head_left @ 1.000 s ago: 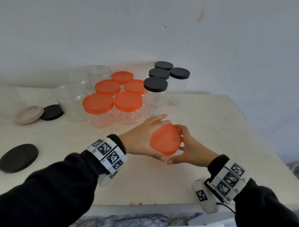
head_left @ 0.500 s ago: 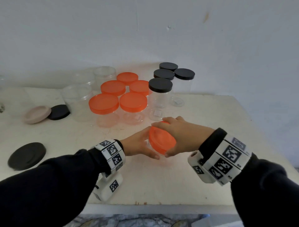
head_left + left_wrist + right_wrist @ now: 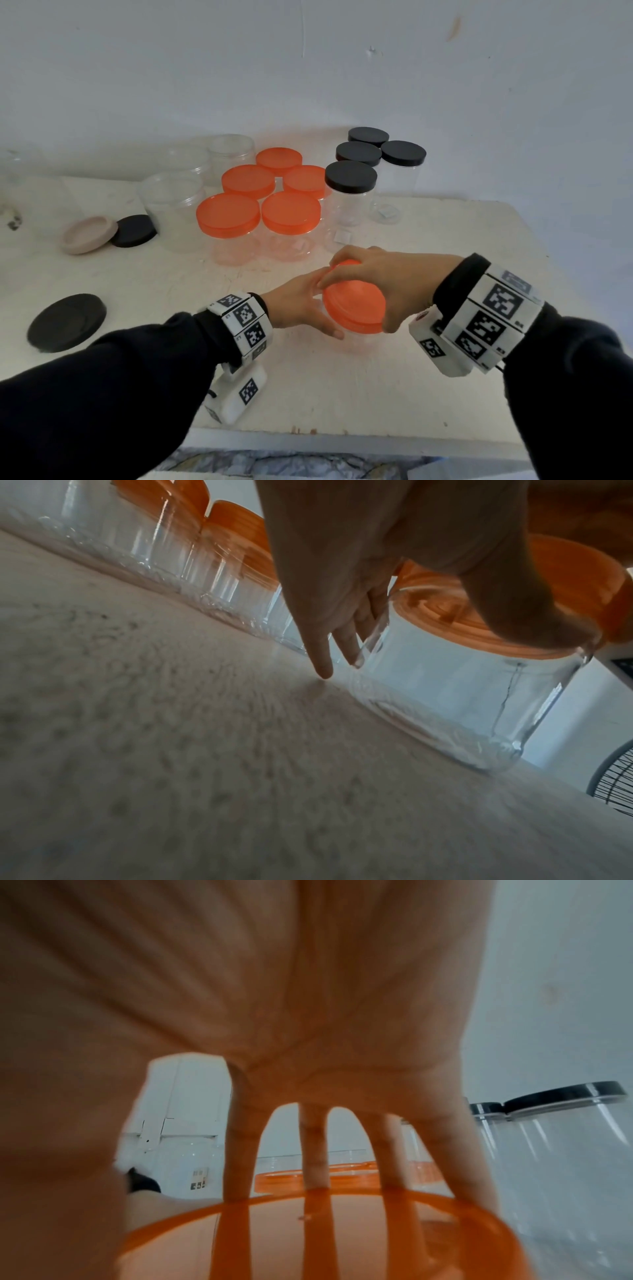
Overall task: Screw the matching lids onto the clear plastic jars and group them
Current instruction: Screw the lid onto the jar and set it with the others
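Note:
Near the table's front, a clear jar point(image 3: 445, 696) stands upright with an orange lid point(image 3: 352, 310) on its mouth. My left hand point(image 3: 305, 305) grips the jar's left side: the fingers point(image 3: 322, 642) run down its wall to the table and the thumb presses its shoulder. Over the lid from above lies my right hand point(image 3: 371, 277), its spread fingers point(image 3: 240, 1150) curled down round the lid's point(image 3: 308, 1231) rim. In the head view the jar body is mostly hidden by both hands.
Behind stand several orange-lidded jars point(image 3: 260, 212) and, to their right, several black-lidded jars point(image 3: 351, 178). Open clear jars point(image 3: 171, 202) stand at back left. Loose lids lie left: pink point(image 3: 90, 233), small black point(image 3: 133, 230), large black point(image 3: 66, 322). The table's front edge point(image 3: 342, 442) is close.
My right hand went from the lid's right side to over its top. The tilted lid now sits more level on the jar. My left hand dropped down to the jar's side.

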Tool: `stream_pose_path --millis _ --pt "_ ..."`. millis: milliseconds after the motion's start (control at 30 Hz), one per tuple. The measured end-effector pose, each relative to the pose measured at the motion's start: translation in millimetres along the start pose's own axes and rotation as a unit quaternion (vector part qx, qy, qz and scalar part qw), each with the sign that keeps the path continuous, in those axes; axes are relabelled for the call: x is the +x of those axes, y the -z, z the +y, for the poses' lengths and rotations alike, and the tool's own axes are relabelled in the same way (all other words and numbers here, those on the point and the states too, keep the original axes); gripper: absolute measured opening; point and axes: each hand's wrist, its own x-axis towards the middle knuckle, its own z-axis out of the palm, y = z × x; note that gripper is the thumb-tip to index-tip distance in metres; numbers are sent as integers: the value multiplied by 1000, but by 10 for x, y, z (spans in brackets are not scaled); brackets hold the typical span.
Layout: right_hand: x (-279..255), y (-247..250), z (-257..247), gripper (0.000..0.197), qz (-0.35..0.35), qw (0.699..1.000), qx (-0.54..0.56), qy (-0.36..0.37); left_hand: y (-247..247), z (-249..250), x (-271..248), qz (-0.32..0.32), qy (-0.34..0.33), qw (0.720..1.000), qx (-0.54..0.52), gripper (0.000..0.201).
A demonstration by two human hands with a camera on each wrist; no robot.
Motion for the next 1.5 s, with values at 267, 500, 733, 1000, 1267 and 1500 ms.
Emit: stream_pose_path --millis 267,500,733,1000,1267,1500 --pt "15 -16 -4 89 48 997 -33 -50 -1 -10 9 16 13 1000 0 86" --pt "48 -166 -153 89 110 975 -105 -165 -11 -1 -5 15 15 1000 -8 94" --pt "-47 2 -21 87 -7 1000 -2 -20 -16 21 -17 21 15 1000 0 88" --pt "29 -90 -86 89 68 988 -97 -98 4 10 -12 24 16 999 17 89" --pt "25 -47 -62 78 61 995 -58 -61 4 15 -28 31 19 999 5 88" --pt "85 -137 -110 83 89 986 -105 -99 19 0 -52 50 21 999 -5 82"
